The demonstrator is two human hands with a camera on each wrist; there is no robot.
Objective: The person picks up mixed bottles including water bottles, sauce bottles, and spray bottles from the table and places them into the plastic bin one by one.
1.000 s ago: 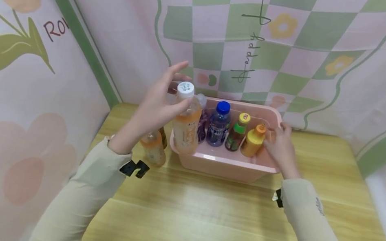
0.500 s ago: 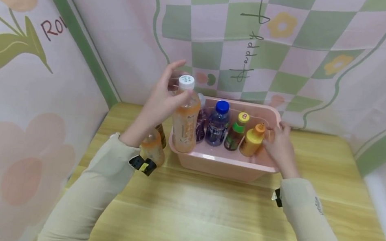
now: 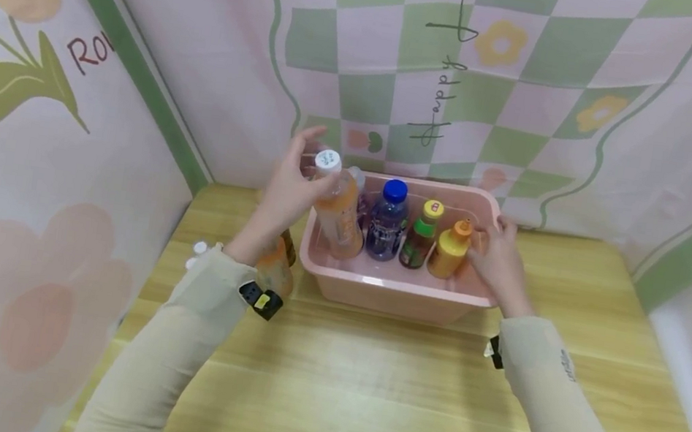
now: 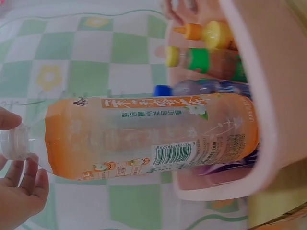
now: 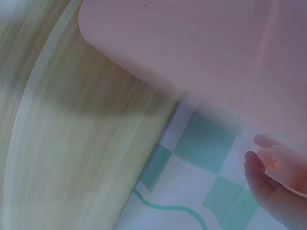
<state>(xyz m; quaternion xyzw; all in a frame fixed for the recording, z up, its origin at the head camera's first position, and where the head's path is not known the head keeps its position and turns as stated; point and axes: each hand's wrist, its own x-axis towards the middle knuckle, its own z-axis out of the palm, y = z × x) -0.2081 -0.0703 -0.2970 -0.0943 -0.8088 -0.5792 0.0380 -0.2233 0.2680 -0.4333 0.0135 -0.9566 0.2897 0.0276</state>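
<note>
My left hand (image 3: pixel 289 197) pinches the neck of a large drink bottle (image 3: pixel 340 219) with a white cap and orange label. The bottle leans slightly, its lower part inside the left end of a pink plastic bin (image 3: pixel 402 287). My right hand (image 3: pixel 499 263) grips the bin's right rim, fingers over the edge. Standing in the bin are a blue-capped bottle (image 3: pixel 387 229), a yellow-capped bottle with a green neck band (image 3: pixel 418 244) and a yellow squeeze bottle (image 3: pixel 449 254) with an orange nozzle. A purple bottle (image 4: pixel 230 167) is mostly hidden behind the held one.
Left of the bin, another orange-labelled bottle (image 3: pixel 276 269) stands on the wooden table (image 3: pixel 361 388), partly covered by my left wrist. A dark bottle (image 3: pixel 290 246) is beside it. White caps (image 3: pixel 200 248) show beside my left sleeve. A patterned curtain (image 3: pixel 370 42) hangs close behind the bin.
The held bottle rose slightly, then went down and back from the bin's front rim into its left end. My right hand keeps its grip on the rim. White caps now show by my left sleeve.
</note>
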